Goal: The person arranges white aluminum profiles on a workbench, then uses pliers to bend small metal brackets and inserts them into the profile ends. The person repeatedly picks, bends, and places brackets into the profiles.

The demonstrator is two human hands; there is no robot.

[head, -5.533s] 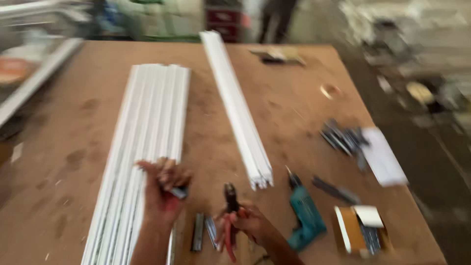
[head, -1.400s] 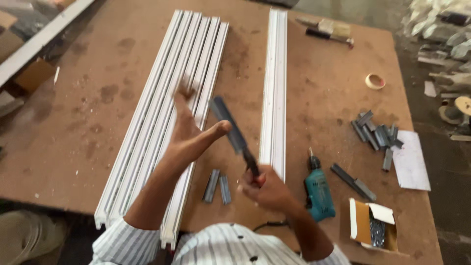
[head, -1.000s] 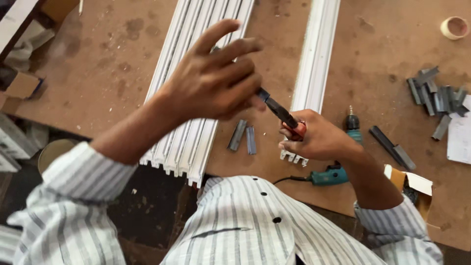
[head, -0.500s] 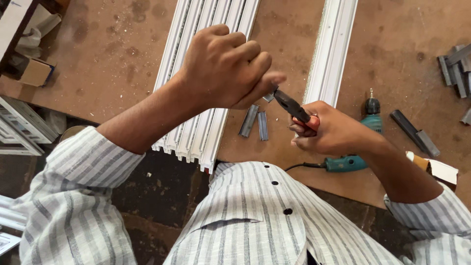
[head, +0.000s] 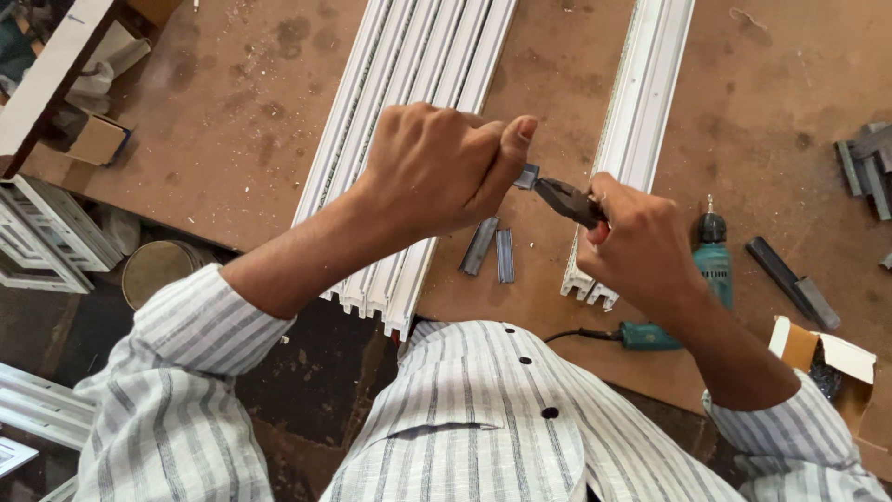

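My left hand is closed around a small grey metal piece, held above the wooden table. My right hand grips black pliers with red handles, and their jaws bite the end of that metal piece. Both hands hover over the table's near edge, between a bundle of long white profiles on the left and a single white profile on the right. Two short grey metal strips lie on the table just below the hands.
A teal corded drill lies right of the single profile. A dark flat bar and an open cardboard box sit at the right. Several grey metal pieces are piled at the far right. White frames and a round can stand on the floor at left.
The view has tilted down toward my body. My hands came together close to my chest; the pliers now grip the metal piece in my left hand, which earlier was raised open.
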